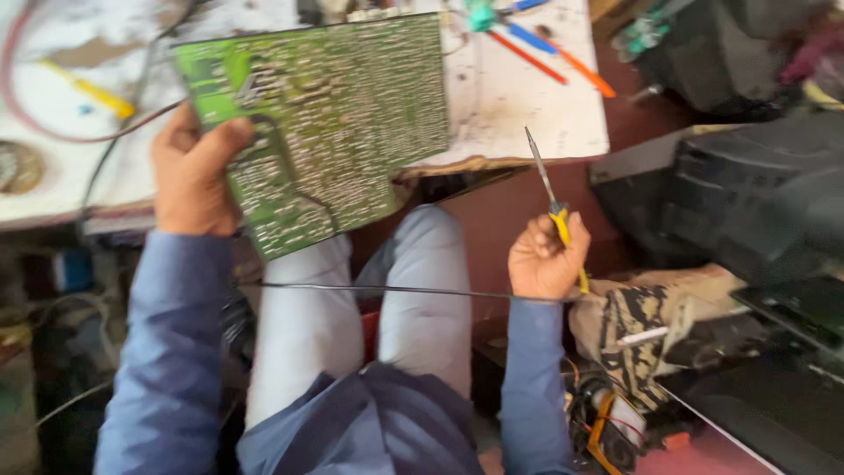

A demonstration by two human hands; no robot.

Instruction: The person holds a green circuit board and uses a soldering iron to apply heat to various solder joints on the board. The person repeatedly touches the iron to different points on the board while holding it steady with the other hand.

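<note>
My left hand grips the left edge of a large green circuit board, solder side up, held tilted above my lap and over the front edge of a white workbench. My right hand is closed around a yellow-handled tool with a long thin metal tip that points up and slightly left. The tip is apart from the board, to its right. A thin dark wire runs across my knees toward the right hand.
Red, blue and orange pens or tools lie on the bench top. A yellow tool and a red cable lie at left. Dark television casings stand at right. Cloth and loose parts lie on the floor.
</note>
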